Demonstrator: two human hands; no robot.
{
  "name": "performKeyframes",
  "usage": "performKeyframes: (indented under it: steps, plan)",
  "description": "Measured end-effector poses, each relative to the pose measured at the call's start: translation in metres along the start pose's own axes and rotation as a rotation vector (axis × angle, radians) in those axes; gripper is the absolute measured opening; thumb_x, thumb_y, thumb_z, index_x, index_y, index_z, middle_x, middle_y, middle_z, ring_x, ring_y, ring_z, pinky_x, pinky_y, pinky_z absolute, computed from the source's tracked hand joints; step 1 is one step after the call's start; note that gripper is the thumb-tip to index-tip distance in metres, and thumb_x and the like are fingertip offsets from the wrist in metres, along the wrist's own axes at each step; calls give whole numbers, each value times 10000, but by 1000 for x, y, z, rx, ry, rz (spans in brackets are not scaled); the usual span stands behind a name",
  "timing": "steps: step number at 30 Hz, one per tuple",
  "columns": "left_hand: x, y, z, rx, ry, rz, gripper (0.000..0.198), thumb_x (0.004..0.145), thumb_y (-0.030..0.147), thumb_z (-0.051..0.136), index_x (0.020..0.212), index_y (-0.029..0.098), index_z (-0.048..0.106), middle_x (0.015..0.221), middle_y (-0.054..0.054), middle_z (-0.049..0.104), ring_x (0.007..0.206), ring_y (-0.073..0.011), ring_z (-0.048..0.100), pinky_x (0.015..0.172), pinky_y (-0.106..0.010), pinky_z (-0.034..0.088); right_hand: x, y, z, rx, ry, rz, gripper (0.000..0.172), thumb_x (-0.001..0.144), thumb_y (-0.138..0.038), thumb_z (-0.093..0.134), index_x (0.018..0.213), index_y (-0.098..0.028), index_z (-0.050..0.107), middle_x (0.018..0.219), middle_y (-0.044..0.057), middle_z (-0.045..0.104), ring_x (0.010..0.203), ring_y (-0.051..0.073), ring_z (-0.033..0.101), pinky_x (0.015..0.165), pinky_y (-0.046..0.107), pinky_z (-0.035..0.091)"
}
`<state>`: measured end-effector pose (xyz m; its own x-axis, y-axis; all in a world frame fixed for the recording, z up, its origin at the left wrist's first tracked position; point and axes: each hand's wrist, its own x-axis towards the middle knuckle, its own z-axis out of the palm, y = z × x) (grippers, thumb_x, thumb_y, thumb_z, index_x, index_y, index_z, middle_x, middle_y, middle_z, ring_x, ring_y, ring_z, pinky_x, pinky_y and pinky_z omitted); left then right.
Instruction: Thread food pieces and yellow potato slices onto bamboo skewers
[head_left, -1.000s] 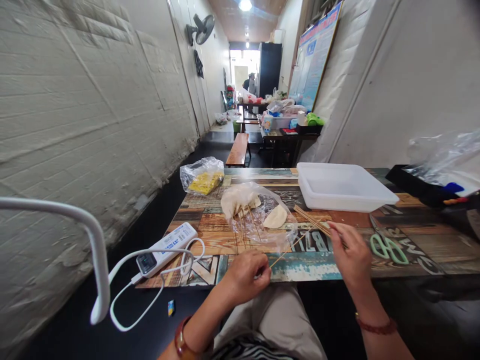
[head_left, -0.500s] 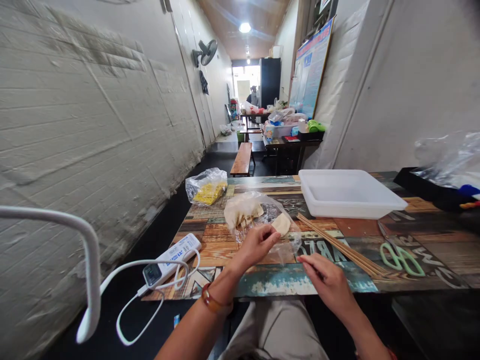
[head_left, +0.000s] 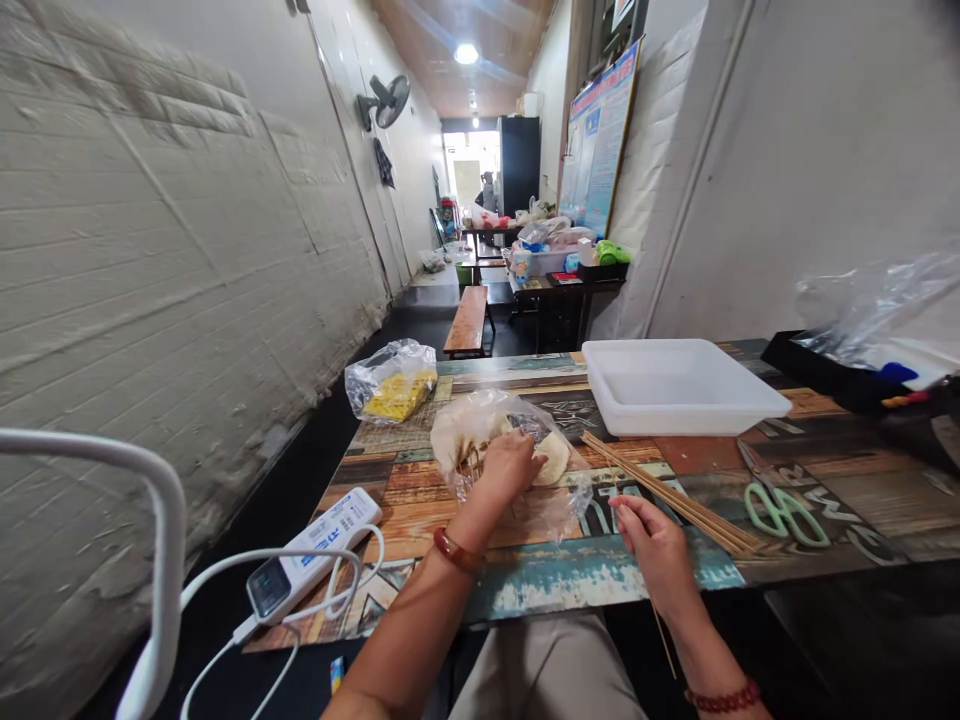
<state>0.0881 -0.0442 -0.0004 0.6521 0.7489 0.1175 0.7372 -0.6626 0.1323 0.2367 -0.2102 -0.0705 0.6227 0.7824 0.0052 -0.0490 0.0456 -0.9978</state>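
Right grip (head_left: pixel 636 515) pinching 1 skewer (head_left: pixel 663 640) near its upper end, presumably for control; left grip (head_left: pixel 525 460), closure indeterminable, beside pale sheet (head_left: pixel 555 462); skewer bundle (head_left: pixel 669 494) within reach.

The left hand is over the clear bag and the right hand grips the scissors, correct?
No: in the head view the right hand holds a thin skewer; the scissors lie on the table. The left hand is over the clear bag.

Pale grey-beige cloth trousers (head_left: pixel 551 668) clothe the legs; to the trousers' left, a smooth, glossy reddish-brown bangle (head_left: pixel 456 552) rings the bare left forearm (head_left: pixel 405 645). To their right, a dark-red beaded bracelet (head_left: pixel 724 699) circles the bare right forearm (head_left: pixel 691 635).
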Motion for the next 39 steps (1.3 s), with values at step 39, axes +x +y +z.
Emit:
performKeyframes:
  steps: [39]
  plan:
    - [8,-14,12,-1567,-2,-199,319,575,229,728,806,158,520,679,25,595,575,-103,530,557,-224,391,-2,1,1,-56,23,20,324,773,-437,636,944,-164,678,588,-30,503,477,93,403,441,216,327]
